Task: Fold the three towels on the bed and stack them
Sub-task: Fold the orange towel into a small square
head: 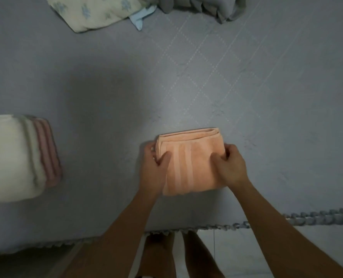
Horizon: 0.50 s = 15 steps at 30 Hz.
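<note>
Towels, three: one peach towel (190, 163), folded, near the bed's (106, 87) front edge, between my two hands, left hand (154, 167) and right hand (229, 165); one cream towel (10, 157) at the left edge, lying on one pink striped towel (48, 153).
Other cloths along the far edge, three: one pale floral cloth (90, 11), one light blue cloth (141, 17), one grey bundle (202, 7).
Bed, one.

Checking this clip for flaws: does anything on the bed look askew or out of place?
Nothing stands out. The orange towel lies folded, both hands gripping its sides: left hand, right hand. The cream towel sits folded atop a pink one at the left.
</note>
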{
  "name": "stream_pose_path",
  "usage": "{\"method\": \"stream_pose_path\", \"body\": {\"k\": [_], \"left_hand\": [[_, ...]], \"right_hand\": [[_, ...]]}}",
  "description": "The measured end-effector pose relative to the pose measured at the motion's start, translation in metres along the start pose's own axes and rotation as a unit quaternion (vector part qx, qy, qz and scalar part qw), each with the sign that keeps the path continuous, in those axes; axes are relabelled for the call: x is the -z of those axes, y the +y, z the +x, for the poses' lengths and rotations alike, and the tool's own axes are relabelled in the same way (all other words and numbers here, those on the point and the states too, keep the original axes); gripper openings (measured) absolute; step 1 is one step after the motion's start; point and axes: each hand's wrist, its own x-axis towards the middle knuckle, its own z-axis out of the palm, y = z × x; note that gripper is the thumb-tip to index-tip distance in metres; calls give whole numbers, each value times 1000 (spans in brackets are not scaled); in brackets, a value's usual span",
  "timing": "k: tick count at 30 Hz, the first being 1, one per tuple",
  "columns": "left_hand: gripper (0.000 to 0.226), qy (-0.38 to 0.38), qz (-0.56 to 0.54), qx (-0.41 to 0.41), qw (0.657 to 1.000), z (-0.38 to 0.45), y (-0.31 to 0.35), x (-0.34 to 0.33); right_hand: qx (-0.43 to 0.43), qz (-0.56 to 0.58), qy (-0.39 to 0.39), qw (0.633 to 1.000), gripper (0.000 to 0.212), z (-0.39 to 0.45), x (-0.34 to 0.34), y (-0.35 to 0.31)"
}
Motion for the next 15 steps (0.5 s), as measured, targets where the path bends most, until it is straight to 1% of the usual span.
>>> {"method": "stream_pose_path", "body": {"k": [1,2,3,4,5,7,8,12,13,15], "left_hand": [[44,0,-6,-46,999,2,3,2],[52,-5,31,-102,994,7,6,4],[49,-20,75,-161,984,13,7,6],[40,-43,117,-202,971,19,12,8],[28,-63,148,-225,961,24,16,9],[10,-87,179,-245,949,34,23,12],[6,-87,189,-245,947,39,25,13],[9,-33,229,-229,945,53,33,12],[11,-29,233,-237,943,53,35,10],[17,-44,234,-260,936,50,37,8]], "right_hand": [[43,27,24,998,46,1,1,-7],[94,35,38,994,52,3,3,-15],[143,19,35,989,54,6,5,-21],[181,-13,17,983,50,10,8,-27],[205,-56,-5,977,41,15,10,-31],[213,-126,-25,969,23,25,14,-37],[205,-135,-21,969,18,29,17,-38],[179,-108,24,978,9,39,18,-42],[176,-100,30,979,8,40,14,-43],[156,-88,41,983,6,38,7,-45]]}}
